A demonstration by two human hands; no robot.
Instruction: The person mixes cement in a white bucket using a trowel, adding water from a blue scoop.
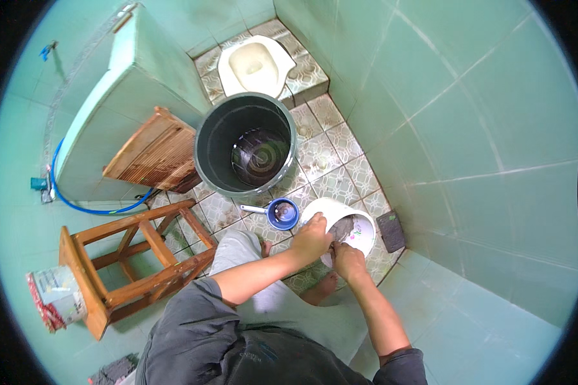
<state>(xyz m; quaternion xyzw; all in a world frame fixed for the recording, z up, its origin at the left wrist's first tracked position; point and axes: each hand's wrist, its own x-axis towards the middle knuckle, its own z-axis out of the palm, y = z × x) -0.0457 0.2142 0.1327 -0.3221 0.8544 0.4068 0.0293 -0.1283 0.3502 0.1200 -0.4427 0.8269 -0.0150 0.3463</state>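
Note:
A white round container (326, 206) with a small flower print lies tilted low over the tiled floor, in front of me and right of centre. My left hand (311, 240) is closed on its near left rim. Just to the right, my right hand (349, 259) has its fingers curled at the container's lower edge; what they hold is hidden. Between the hands and the far rim shows a rough grey patch (342, 227), perhaps a cloth or a scrubber. Left of the container, a blue dipper (282, 214) with a pale handle stands on the floor, touched by neither hand.
A large dark tub (205, 151) with water at its bottom stands ahead. Behind it is a squat toilet (228, 69) on a raised step. To the left are a wooden stool frame (157, 242), a ribbed washboard (157, 154) and a blue hose (90, 207). A dark block (390, 231) sits by the right wall.

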